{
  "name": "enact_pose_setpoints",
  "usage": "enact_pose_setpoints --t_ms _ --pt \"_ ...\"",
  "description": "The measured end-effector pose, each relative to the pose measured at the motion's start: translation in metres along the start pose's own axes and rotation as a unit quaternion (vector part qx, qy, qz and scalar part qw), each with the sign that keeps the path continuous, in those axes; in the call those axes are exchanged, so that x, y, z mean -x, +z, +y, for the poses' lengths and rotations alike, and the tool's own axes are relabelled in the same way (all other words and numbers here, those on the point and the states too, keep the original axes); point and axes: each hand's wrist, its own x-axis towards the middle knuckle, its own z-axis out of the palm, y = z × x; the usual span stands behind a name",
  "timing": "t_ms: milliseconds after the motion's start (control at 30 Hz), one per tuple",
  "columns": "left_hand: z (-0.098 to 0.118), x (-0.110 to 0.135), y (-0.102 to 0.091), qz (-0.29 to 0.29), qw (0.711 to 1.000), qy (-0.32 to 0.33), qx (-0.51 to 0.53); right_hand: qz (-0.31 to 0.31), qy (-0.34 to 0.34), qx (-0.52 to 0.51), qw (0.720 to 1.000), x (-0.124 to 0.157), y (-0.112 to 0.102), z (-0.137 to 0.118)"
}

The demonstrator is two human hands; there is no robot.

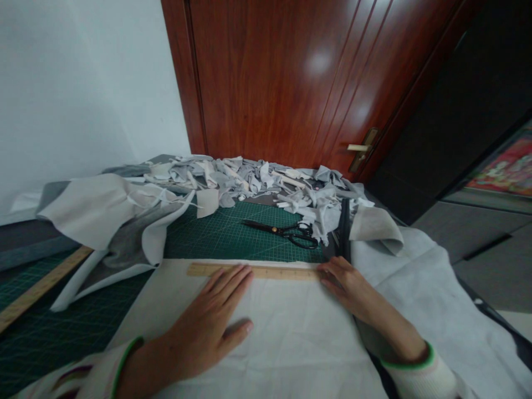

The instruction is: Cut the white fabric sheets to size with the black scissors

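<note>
A white fabric sheet (282,332) lies spread over a green cutting mat (220,235). A wooden ruler (270,271) rests along the sheet's far edge. My left hand (208,321) lies flat on the fabric, fingers apart, with its fingertips touching the ruler. My right hand (344,282) rests at the ruler's right end, fingers curled against it and on the fabric; whether it holds anything small I cannot tell. Black scissors (286,231) lie shut on the mat just beyond the ruler.
A heap of grey and white fabric scraps (249,180) runs along the mat's far side before a red-brown door (299,77). Larger grey fabric pieces (112,221) lie at left. A second long wooden ruler (37,291) lies at the left edge.
</note>
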Motion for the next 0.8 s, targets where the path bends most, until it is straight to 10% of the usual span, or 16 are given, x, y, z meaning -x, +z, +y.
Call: enact_pose_setpoints --t_ms 800 --pt "-0.0086 -0.0029 0.0058 0.022 0.999 0.022 -0.018 0.033 0.040 0.057 0.997 -0.0003 -0.0077 0.0065"
